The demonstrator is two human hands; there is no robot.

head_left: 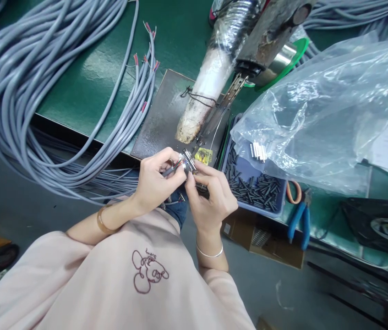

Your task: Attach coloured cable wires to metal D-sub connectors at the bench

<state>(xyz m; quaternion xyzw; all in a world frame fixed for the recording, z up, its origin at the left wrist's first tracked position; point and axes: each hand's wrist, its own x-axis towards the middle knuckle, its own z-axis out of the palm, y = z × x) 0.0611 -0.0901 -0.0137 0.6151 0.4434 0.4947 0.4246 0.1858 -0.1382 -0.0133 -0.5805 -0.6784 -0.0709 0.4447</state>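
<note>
My left hand pinches the end of a grey cable, whose thin coloured wires fan out at the fingertips. Close against it, my right hand grips a small metal connector with a row of pins. The wire ends and the connector meet between both hands; whether they touch is too small to tell. Just above the fingers are the soldering tool's tip and a white, plastic-wrapped tube. A yellow label lies behind the connector.
Coiled grey cables cover the left of the green table. On the right are a blue tray of short black tubes, a clear plastic bag with a connector on it, and blue-handled pliers. A cardboard box sits below.
</note>
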